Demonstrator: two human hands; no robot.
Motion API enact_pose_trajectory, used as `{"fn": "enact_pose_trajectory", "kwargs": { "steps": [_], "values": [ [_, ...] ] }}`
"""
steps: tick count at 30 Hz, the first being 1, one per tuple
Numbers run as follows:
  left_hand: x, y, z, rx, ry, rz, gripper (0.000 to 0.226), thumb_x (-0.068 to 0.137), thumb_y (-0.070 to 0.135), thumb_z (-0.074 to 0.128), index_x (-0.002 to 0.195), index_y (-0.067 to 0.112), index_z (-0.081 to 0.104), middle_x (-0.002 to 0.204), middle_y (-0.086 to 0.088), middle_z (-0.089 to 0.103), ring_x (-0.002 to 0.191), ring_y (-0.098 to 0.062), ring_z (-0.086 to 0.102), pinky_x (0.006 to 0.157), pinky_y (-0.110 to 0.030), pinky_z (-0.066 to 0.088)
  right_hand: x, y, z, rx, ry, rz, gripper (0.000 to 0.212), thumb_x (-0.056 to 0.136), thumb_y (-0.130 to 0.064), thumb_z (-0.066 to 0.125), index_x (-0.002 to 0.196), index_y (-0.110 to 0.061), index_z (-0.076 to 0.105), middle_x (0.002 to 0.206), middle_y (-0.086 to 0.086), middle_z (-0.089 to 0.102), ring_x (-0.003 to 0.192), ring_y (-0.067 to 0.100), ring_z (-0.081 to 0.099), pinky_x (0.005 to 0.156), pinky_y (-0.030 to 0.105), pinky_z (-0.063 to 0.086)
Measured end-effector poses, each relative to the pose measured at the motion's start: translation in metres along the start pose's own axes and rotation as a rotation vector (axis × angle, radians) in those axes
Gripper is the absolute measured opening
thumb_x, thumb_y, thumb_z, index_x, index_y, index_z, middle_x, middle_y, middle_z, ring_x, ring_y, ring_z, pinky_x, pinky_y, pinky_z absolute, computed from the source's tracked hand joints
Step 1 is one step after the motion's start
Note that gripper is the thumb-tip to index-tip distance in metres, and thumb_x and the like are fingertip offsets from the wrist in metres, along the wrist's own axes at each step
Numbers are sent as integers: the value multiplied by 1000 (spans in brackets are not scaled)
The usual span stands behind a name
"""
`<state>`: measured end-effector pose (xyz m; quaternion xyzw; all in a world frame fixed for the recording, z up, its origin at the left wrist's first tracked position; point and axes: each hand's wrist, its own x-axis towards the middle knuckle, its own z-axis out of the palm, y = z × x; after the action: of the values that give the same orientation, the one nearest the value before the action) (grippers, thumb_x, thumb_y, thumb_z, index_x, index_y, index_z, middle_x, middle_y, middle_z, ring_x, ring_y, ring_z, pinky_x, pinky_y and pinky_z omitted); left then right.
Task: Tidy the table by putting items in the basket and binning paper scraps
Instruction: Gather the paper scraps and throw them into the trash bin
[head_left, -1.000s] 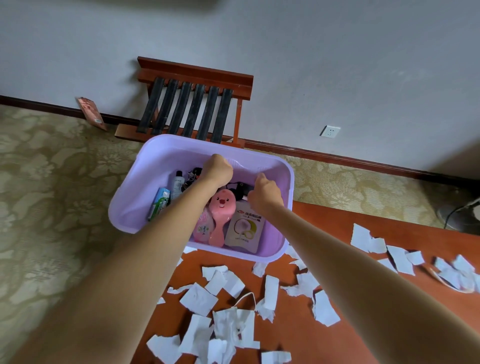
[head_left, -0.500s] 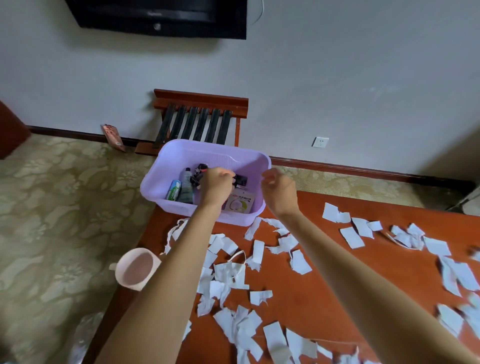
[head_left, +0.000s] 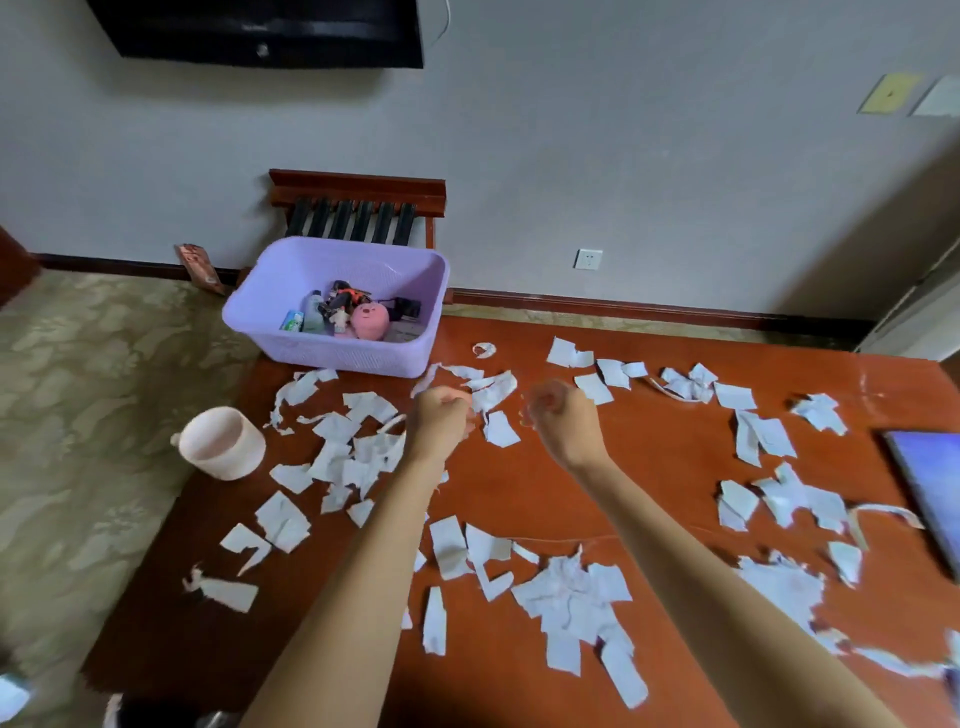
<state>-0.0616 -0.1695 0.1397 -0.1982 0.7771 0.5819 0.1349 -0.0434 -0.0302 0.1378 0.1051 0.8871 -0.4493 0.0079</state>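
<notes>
A lilac plastic basket (head_left: 332, 358) stands on the far left corner of the red-brown table (head_left: 519, 499). Inside it lie a pink face-shaped brush (head_left: 370, 319), small bottles and tubes (head_left: 311, 317) and dark bits. Torn white paper scraps (head_left: 571, 597) are strewn over most of the table. My left hand (head_left: 441, 418) hovers over the scraps just in front of the basket, fingers curled into a fist with nothing seen in it. Beside it, my right hand (head_left: 558, 418) is blurred, also curled, with nothing visible in it.
A pale pink cup (head_left: 221, 441) stands at the table's left edge. A tablet with a lit screen (head_left: 930, 488) lies at the right edge. A wooden luggage rack (head_left: 358, 208) leans on the wall behind the basket. Patterned carpet lies to the left.
Both hands have come out of the basket and drawn back toward me over the scraps. The view has pulled back, so the cup, tablet and more table show.
</notes>
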Motion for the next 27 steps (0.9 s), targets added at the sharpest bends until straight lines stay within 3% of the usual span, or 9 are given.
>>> {"fn": "enact_pose_trajectory", "kwargs": {
  "steps": [3, 5, 9, 13, 18, 21, 24, 27],
  "values": [
    [-27, -22, 25, 51, -4, -8, 27, 95, 9, 44, 112, 0, 63, 100, -12, 66, 95, -27, 67, 84, -33, 54, -25, 32, -9, 29, -67, 42, 24, 93, -4, 47, 108, 0, 65, 105, 14, 70, 92, 26, 69, 80, 31, 57],
    [-39, -37, 38, 124, -6, -12, 27, 96, 11, 44, 115, 2, 62, 110, -12, 66, 101, -26, 66, 85, -30, 54, -39, 53, -10, 35, -104, 68, 23, 93, -3, 47, 108, -1, 65, 105, 13, 70, 92, 24, 69, 75, 24, 55],
    [-54, -68, 55, 300, 4, 18, 28, 96, 11, 45, 117, 6, 63, 122, -10, 64, 112, -26, 61, 98, -40, 50, -58, 95, 4, 28, -143, 112, 21, 93, -4, 49, 106, -3, 66, 107, 12, 70, 91, 23, 68, 75, 24, 55],
    [-50, -102, 60, 472, 64, 127, 30, 95, 8, 47, 121, 7, 60, 128, -8, 61, 119, -24, 56, 100, -34, 46, -69, 124, 29, 28, -133, 90, 22, 91, -2, 49, 107, -3, 65, 106, 12, 69, 84, 18, 64, 68, 19, 52],
    [-42, -149, 53, 597, 276, 212, 30, 89, 5, 57, 118, 12, 61, 130, -9, 55, 122, -25, 48, 90, -34, 51, -82, 135, 66, 50, -108, 40, 24, 89, -2, 50, 107, -6, 66, 107, 12, 69, 88, 24, 67, 72, 24, 53],
    [-42, -172, 42, 669, 387, 243, 34, 87, 14, 62, 122, 14, 58, 133, -12, 49, 126, -27, 39, 95, -37, 48, -85, 134, 90, -22, -61, -83, 25, 89, -13, 57, 112, -9, 66, 111, 12, 66, 93, 23, 63, 75, 24, 47],
    [-39, -191, 30, 688, 368, 234, 52, 85, 31, 65, 132, 15, 48, 144, -12, 38, 136, -28, 31, 104, -41, 42, -86, 132, 114, -171, -34, -145, 33, 89, -21, 58, 120, -10, 60, 119, 12, 56, 107, 28, 57, 86, 31, 47],
    [-41, -202, 24, 700, 290, 222, 68, 83, 37, 67, 139, 13, 37, 142, -11, 42, 132, -29, 39, 100, -39, 44, -88, 133, 128, -331, -33, -133, 33, 87, -14, 58, 118, -4, 55, 123, 15, 50, 113, 33, 51, 90, 38, 47]
  ]
}}
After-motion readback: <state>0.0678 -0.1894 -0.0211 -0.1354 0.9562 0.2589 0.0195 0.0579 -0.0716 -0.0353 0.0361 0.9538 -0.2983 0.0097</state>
